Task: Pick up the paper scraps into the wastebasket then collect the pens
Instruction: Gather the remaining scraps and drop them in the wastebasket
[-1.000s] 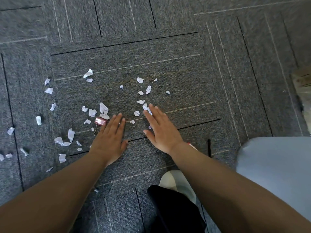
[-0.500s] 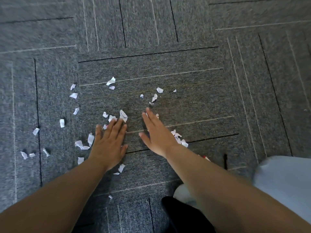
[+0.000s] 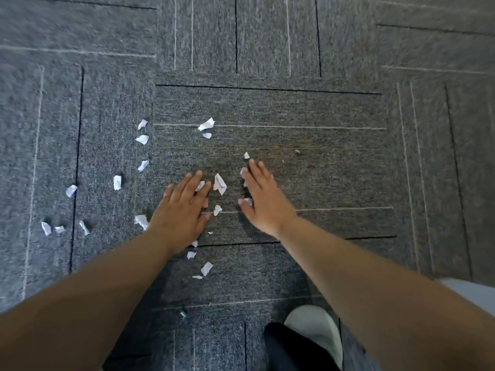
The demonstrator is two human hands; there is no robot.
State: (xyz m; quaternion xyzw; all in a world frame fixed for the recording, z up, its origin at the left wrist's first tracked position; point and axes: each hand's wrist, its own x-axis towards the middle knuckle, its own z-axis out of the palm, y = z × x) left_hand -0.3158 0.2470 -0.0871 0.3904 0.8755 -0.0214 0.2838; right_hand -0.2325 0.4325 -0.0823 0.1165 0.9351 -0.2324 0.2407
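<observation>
Left hand [image 3: 182,210] and right hand [image 3: 263,202], flat, fingers straight, gripping nothing, have swept the carpet [image 3: 334,170]: paper scraps [image 3: 219,184] once scattered ahead now bunch between them, some perhaps under palms. Outliers at left remain.

scraps [image 3: 219,184] between hands, more left on carpet [image 3: 321,170]

Grey carpet-tile floor [image 3: 321,170] w/ thin black & white lines carries small torn white paper scraps [image 3: 219,184], scattered mostly at L & centre, a few lower down. White shoe toe [image 3: 316,322] stands on it at bottom edge.
</observation>
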